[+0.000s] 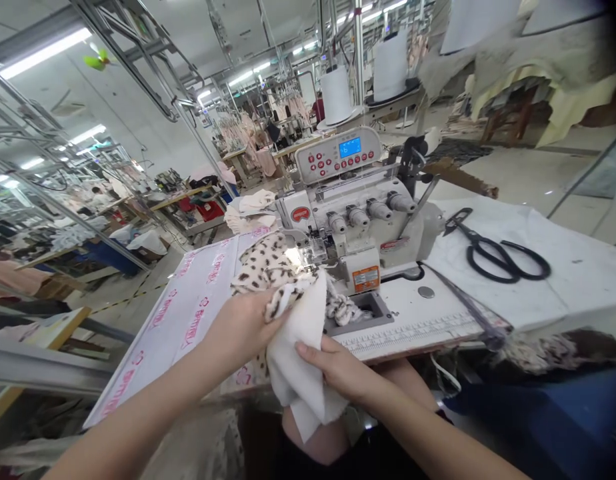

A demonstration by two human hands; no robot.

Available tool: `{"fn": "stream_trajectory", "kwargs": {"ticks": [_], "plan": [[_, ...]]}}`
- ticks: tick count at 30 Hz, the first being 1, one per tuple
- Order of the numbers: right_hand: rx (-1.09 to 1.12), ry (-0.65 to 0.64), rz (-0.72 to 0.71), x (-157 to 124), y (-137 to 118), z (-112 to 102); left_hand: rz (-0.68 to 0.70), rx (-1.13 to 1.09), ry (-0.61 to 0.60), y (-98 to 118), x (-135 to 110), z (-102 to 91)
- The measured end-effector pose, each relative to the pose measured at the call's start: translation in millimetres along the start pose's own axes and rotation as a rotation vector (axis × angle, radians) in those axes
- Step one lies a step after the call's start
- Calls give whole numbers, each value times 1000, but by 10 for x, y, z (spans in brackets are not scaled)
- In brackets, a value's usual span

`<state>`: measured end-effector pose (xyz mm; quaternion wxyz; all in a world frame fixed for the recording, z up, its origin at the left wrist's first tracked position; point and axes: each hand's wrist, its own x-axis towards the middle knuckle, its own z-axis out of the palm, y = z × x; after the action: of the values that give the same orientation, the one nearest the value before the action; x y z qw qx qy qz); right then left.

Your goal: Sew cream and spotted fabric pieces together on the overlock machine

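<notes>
Left hand [243,327] and right hand [333,368] both on the cloth, at the near side of the machine. Left fingers [271,319] curled over and clamped on a bunched white fabric [298,360] and a leopard-print fabric [263,267]. Right fingers [313,352] together, pressed on the white fabric from the near side and clamped on it. Can't tell if the two fabrics are joined or just layered.

Cloth position: white bulk hangs off the near bench edge between the hands. Leopard print runs far and up to the presser foot [308,252] of the overlock sewing machine [353,220]; can't tell if it sits under the foot. More print lies right of the white fold, by the throat plate area.

Around it: white bench [418,341] carries the machine, with a printed ruler scale [403,344] along its near edge. Left of the machine, a white board with pink lettering [178,313] lies tilted, under the cloth. Right side, black-handled tailor's scissors [498,260] lie on a white sheet [553,293], well apart from both hands. Control panel [338,155] with blue display sits on top of the machine. Two white thread cones [335,95] stand behind it, far side.
</notes>
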<state>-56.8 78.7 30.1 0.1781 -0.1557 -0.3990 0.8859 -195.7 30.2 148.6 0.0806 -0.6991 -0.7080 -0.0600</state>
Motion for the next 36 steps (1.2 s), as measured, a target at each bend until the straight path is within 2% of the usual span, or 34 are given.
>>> {"fn": "stream_trajectory", "kwargs": {"ticks": [4,6,8,10,13,16,18,21,24,28,32,36], "plan": [[13,2,-12,32,40,18,351,331,145,-19,101,-64],[13,-24,-47,55,51,45,542,431,124,25,136,-98],[-8,-46,-77,73,72,53,627,432,60,69,130,-77],[-71,-48,-95,70,104,26,593,335,51,90,80,12],[-218,-34,-117,24,144,-48,453,137,112,103,-24,208],[-375,-17,-234,-36,149,-92,297,100,212,147,-63,343],[-458,15,-315,-63,150,-101,269,85,279,184,-32,362],[-508,35,-303,-77,172,-117,296,-38,338,221,51,338],[-550,49,-276,-88,183,-148,386,-100,356,240,108,357],[-595,79,-236,-156,109,-156,496,-92,353,253,114,449],[-557,21,-240,-241,28,-120,502,-79,360,256,111,486],[-563,40,-230,-248,3,-129,512,-14,360,231,155,489]]}}
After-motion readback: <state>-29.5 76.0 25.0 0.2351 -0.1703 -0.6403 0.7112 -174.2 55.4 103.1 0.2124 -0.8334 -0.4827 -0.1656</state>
